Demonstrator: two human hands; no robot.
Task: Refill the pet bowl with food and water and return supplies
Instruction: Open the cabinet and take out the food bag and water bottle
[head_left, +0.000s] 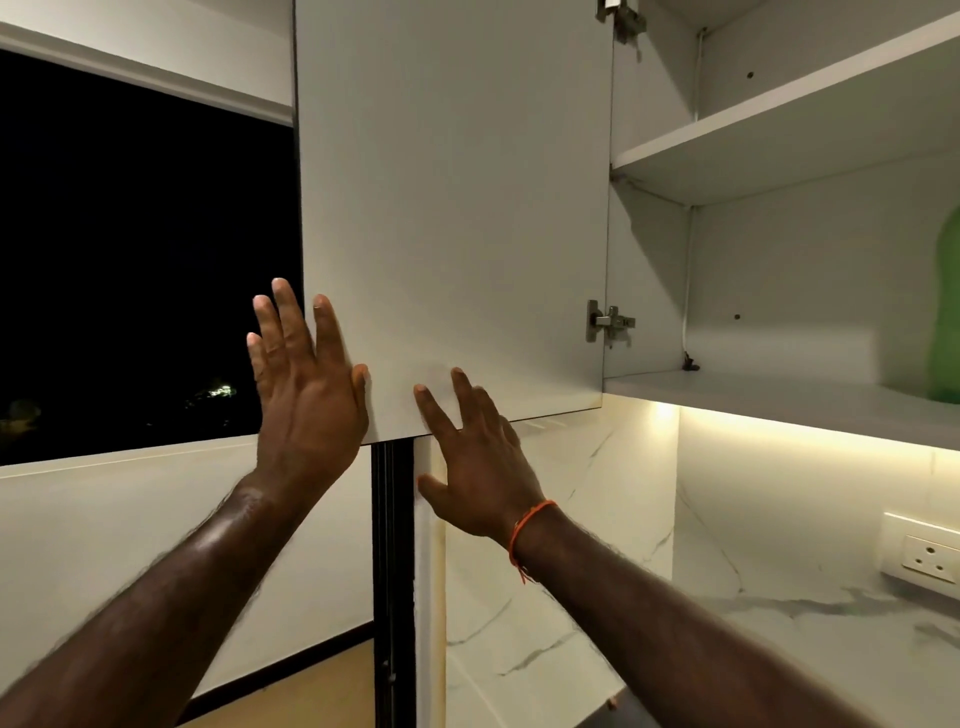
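White laminate makes up the cabinet door (452, 208), swung wide open on its two hinges (610, 321), a stiff, smooth, light panel with no handle visible. Both hands are spread flat and grip nothing: the left hand (306, 384) lies at the door's free edge, the right hand (478, 457) at its lower corner. Pushing that free edge should swing it most easily. Right of the door, on the lower shelf (779, 400), stands a blurred green shape (946, 322), possibly a supply. No bowl is in view.
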